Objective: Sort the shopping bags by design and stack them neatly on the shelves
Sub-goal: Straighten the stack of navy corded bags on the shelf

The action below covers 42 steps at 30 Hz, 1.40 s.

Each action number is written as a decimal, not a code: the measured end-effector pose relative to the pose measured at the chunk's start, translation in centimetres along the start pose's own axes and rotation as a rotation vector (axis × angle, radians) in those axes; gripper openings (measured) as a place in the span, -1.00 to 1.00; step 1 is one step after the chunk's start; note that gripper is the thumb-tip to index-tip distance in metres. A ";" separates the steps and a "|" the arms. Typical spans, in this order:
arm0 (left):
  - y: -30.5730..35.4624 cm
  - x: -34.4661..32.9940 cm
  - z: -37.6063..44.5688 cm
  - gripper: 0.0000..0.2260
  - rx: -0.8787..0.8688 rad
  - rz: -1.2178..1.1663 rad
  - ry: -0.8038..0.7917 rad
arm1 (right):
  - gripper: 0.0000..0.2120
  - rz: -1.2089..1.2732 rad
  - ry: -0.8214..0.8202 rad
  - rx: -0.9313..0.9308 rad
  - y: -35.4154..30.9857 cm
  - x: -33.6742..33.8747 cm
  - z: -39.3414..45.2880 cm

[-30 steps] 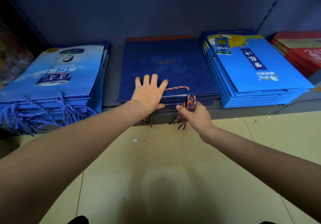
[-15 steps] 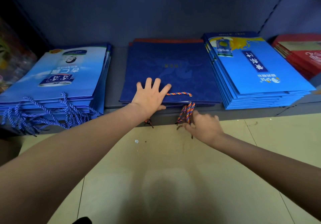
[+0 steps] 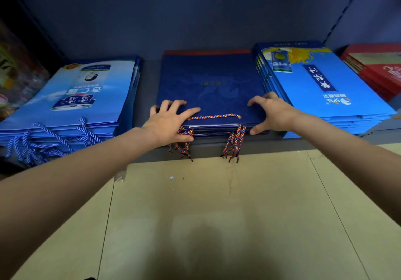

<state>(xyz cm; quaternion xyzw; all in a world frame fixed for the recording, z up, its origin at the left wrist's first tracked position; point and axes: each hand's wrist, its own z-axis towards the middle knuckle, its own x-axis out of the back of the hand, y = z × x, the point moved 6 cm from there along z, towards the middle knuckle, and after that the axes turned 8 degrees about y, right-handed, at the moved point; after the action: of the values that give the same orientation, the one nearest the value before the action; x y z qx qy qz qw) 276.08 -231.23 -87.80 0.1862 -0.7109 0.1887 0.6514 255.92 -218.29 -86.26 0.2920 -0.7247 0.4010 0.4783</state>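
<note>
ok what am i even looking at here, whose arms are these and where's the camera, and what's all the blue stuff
There is no robot here: these are a person's two bare arms, filmed by a wide-angle camera worn on their head, looking forward and down. That is why the arms reach in from the bottom corners.

On the shelf lie flat stacks of paper shopping bags, sorted by design: light blue bags on the left, dark blue bags in the middle, bright blue bags to the right, red bags at the far right.

The left hand and right hand grip the near corners of the dark blue stack, fingers on top, thumbs at its front edge. Its multicoloured cord handles hang over the shelf edge, above the tiled floor.
</note>
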 end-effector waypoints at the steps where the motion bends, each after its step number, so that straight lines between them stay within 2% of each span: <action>1: 0.0 0.1 0.1 -0.26 0.010 0.011 -0.001 | -0.21 -0.019 0.003 0.001 -0.1 0.2 0.5; 3: 0.1 0.1 0.2 -0.22 0.049 0.046 -0.012 | -0.17 -0.044 -0.003 -0.003 -0.3 0.2 1.3; 5: -0.4 0.1 0.1 -0.13 0.160 0.032 -0.061 | -0.09 -0.046 -0.040 -0.028 -0.1 -0.3 1.5; 8: -1.8 -0.4 -0.1 0.04 0.400 -0.194 -0.190 | 0.02 -0.019 -0.078 -0.057 0.5 -0.8 1.4; 10: -2.2 -0.5 -0.1 0.09 0.451 -0.265 -0.227 | 0.07 -0.034 -0.087 -0.053 0.9 -0.8 1.6; 15: -2.5 -0.3 0.4 0.09 0.436 -0.243 -0.222 | 0.14 -0.115 -0.126 -0.066 1.0 -0.6 2.2; 20: -2.5 -0.2 0.2 0.10 0.438 -0.242 -0.173 | 0.14 -0.123 -0.068 -0.092 0.7 -0.9 1.9; 25: -1.3 -1.3 -0.3 0.16 0.460 -0.179 -0.247 | 0.22 -0.254 -0.070 -0.193 0.0 -2.9 0.9; 28: -1.3 -1.8 -0.5 0.10 0.460 -0.108 -0.210 | 0.19 -0.278 -0.032 -0.199 -0.1 -3.5 0.7; 34: -2.8 -1.2 -0.4 0.07 0.413 -0.187 -0.151 | 0.08 -0.311 -0.005 -0.185 0.1 -2.7 1.2; 42: -2.8 -1.9 0.1 0.10 0.390 -0.128 -0.155 | 0.23 -0.324 -0.058 -0.190 0.4 -2.5 2.3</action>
<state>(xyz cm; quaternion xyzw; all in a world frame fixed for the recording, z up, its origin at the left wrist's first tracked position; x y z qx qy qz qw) 277.55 -233.71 -89.61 0.3675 -0.6956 0.2657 0.5572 255.51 -219.98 -89.24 0.3697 -0.7164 0.2400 0.5408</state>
